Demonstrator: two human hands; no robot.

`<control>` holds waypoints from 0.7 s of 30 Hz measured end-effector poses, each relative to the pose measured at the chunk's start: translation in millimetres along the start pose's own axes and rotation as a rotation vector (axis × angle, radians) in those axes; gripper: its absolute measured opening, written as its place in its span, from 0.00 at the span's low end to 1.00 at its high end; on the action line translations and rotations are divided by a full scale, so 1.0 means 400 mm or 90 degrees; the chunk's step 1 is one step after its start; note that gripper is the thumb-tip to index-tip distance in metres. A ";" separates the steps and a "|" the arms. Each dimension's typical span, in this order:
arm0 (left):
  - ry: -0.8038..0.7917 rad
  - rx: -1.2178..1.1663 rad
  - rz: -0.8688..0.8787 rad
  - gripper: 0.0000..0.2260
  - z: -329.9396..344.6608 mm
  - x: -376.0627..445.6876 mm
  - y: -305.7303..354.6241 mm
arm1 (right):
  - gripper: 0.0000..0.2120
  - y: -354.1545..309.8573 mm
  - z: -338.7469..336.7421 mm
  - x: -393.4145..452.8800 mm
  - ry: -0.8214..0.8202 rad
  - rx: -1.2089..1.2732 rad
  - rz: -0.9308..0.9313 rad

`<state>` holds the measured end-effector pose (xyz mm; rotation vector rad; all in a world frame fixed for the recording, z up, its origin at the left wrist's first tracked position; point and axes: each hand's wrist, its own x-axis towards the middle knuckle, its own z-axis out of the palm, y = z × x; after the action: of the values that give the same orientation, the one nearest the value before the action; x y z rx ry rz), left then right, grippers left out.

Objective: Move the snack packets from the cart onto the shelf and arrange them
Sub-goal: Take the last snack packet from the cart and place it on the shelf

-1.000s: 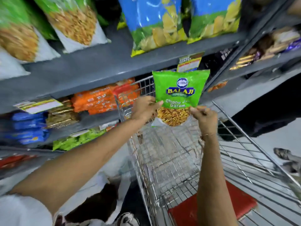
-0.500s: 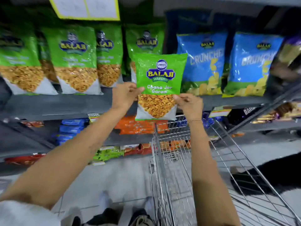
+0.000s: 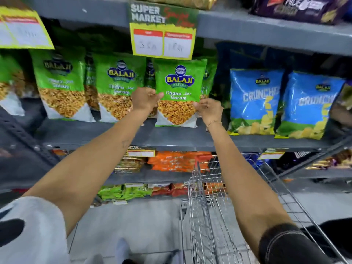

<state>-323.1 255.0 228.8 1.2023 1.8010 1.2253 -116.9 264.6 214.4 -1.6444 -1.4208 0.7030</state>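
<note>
1. Nearest the camera, a loose white sleeve (image 3: 32,225) with a black patch covers the left shoulder, and a dark cuff with pale stitching (image 3: 289,244) wraps the right upper arm; both bare forearms reach forward and up.
2. Below and between the arms stands the cart (image 3: 205,216), a basket of thin, shiny metal wire in a tight grid, its front corner near the lower shelves.
3. The lower shelves hold flat stacks of crinkled orange packets (image 3: 171,161) and small green ones (image 3: 122,192).
4. The right wrist carries a thin chain bracelet (image 3: 213,122).
5. The left hand (image 3: 144,99) pinches the left edge of the held packet (image 3: 180,88) about halfway up, fingers closed on the film; the right hand (image 3: 209,109) is clamped on its right edge, slightly lower.
6. That packet is a glossy green plastic pouch, roughly rectangular, with a clear window of golden flakes and a white base. It stands upright between the two hands, its bottom edge touching the grey shelf (image 3: 114,134), a flat, matte board.
7. To its left stand matching green pouches (image 3: 116,86) in a row; others stand close behind it. To the right, apart, sit puffy blue chip bags (image 3: 255,100).
8. A yellow-bordered paper price card (image 3: 163,35) hangs from the shelf above, just over the packet's top.
</note>
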 end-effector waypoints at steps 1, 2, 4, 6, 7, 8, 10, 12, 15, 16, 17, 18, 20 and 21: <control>-0.004 0.001 0.000 0.21 0.000 0.005 -0.003 | 0.13 -0.008 0.005 0.002 -0.001 -0.015 -0.002; -0.005 -0.001 0.001 0.21 -0.001 0.008 -0.004 | 0.11 -0.011 0.012 0.003 -0.001 -0.028 -0.009; -0.007 -0.011 0.015 0.22 -0.004 0.012 0.002 | 0.11 -0.021 0.022 0.000 0.004 -0.050 -0.019; -0.005 0.006 0.042 0.21 -0.001 0.006 0.008 | 0.14 -0.023 0.026 -0.002 0.013 -0.055 -0.013; -0.004 0.018 0.052 0.20 -0.002 0.005 0.010 | 0.13 -0.025 0.030 -0.002 0.016 -0.058 -0.009; -0.012 0.025 0.055 0.20 -0.003 0.006 0.005 | 0.11 -0.024 0.034 0.000 0.014 -0.065 -0.011; -0.051 0.025 0.053 0.19 -0.008 0.013 -0.013 | 0.12 -0.018 0.045 0.003 -0.003 -0.098 -0.015; -0.091 0.036 0.073 0.17 -0.008 0.017 -0.038 | 0.17 -0.006 0.048 0.001 -0.014 -0.120 -0.010; -0.115 0.100 0.114 0.19 -0.007 0.015 -0.075 | 0.12 0.016 0.048 -0.018 -0.026 -0.055 0.009; -0.133 0.111 0.114 0.16 -0.008 0.011 -0.081 | 0.14 0.026 0.047 -0.023 -0.033 -0.044 0.021; -0.145 0.140 0.114 0.14 -0.010 0.005 -0.086 | 0.14 0.033 0.045 -0.033 -0.042 -0.033 0.031; -0.147 0.158 0.121 0.14 -0.006 0.005 -0.093 | 0.14 0.049 0.045 -0.031 -0.055 -0.024 0.033; -0.149 0.189 0.119 0.17 0.000 0.002 -0.101 | 0.13 0.070 0.043 -0.038 -0.078 0.024 0.029; -0.139 0.197 0.115 0.20 0.006 0.000 -0.102 | 0.13 0.078 0.041 -0.040 -0.089 0.042 0.027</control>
<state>-334.6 250.0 190.1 1.6353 1.7893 0.8867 -118.1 252.1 177.6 -1.6048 -1.4478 0.8950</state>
